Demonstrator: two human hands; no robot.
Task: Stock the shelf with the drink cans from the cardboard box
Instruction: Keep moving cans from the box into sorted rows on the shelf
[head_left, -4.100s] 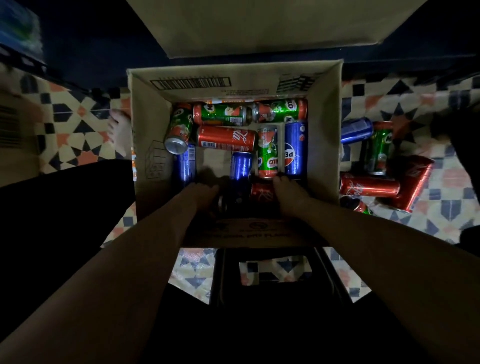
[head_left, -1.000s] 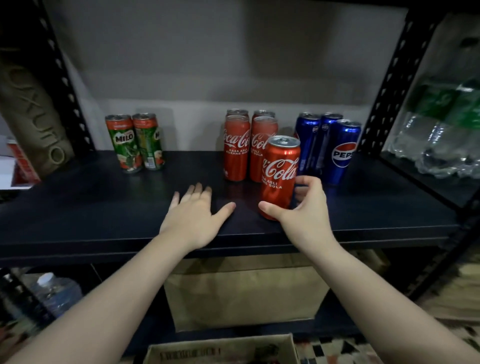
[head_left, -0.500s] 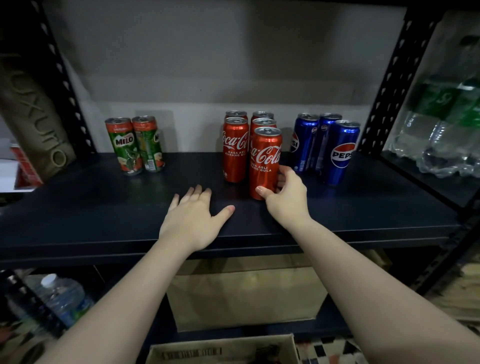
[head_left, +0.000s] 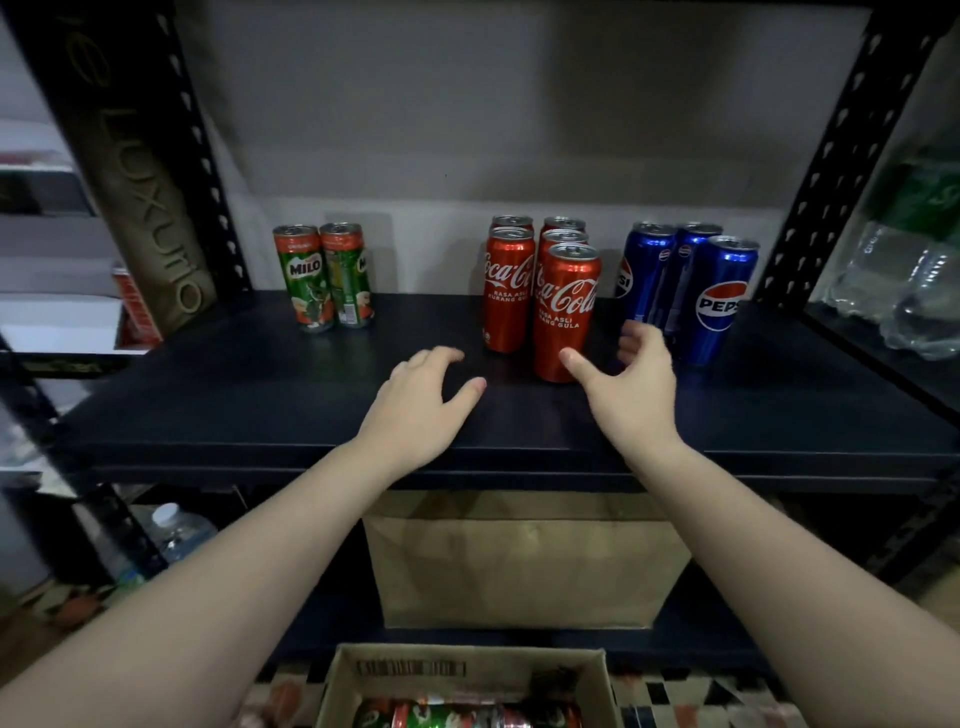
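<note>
On the dark shelf board (head_left: 260, 395) stand two green Milo cans (head_left: 324, 278) at the left, several red Coca-Cola cans (head_left: 511, 288) in the middle and three blue Pepsi cans (head_left: 719, 299) at the right. The front red can (head_left: 566, 306) stands upright by itself. My right hand (head_left: 631, 387) hovers just in front of it, fingers loosely spread, thumb near its base, holding nothing. My left hand (head_left: 421, 402) is over the shelf's front part with its fingers bent and nothing in it. The cardboard box (head_left: 332, 691) lies below at the bottom edge with cans inside.
A brown paper bag (head_left: 524, 561) sits on the lower shelf. Black perforated uprights (head_left: 826, 171) frame the bay. Packed water bottles (head_left: 904, 291) fill the right bay, a lettered roll (head_left: 140, 208) leans at the left, and a water bottle (head_left: 179, 530) stands lower left.
My right hand has let go of the front red can and drawn back a little. The can stays in the red group. My left hand's fingers have bent.
</note>
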